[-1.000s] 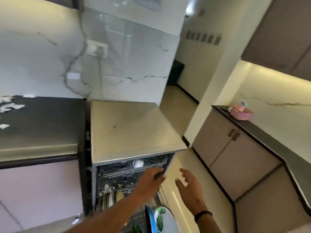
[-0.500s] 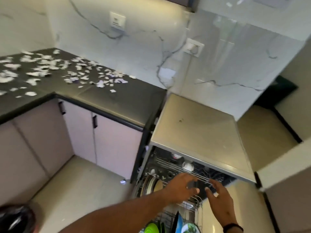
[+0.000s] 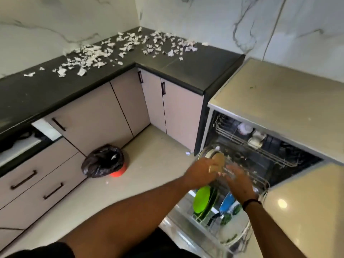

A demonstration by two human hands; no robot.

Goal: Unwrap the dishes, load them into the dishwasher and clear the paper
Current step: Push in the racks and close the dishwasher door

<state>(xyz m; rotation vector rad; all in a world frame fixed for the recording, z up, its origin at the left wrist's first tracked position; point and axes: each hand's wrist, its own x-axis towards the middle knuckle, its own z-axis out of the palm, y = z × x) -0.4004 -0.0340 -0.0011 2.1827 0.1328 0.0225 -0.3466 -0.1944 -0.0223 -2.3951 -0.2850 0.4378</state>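
The person is standing over the open stainless-steel dishwasher (image 3: 275,101), and both hands are hovering above its pulled-out wire lower rack (image 3: 260,185). The left hand (image 3: 202,173) is reaching over a tan round plate (image 3: 219,161) standing on edge in the rack; its fingers are lying near that plate's rim, but motion blur is hiding whether they are pinching it or only touching it. The right hand (image 3: 239,180) is blurred too, with fingers looking spread and holding nothing.

Loading is looking well advanced: a bright green plate (image 3: 202,199) and a blue patterned plate (image 3: 226,202) are sitting upright in the rack, and small white cups (image 3: 256,138) are resting in the upper wire basket (image 3: 242,140).

The paper is judged to be the remaining work. Torn white paper scraps (image 3: 128,46) are lying scattered across the black L-shaped countertop (image 3: 195,69), and the red bin lined with a black plastic bag (image 3: 104,161) is waiting on the floor, well apart from them.
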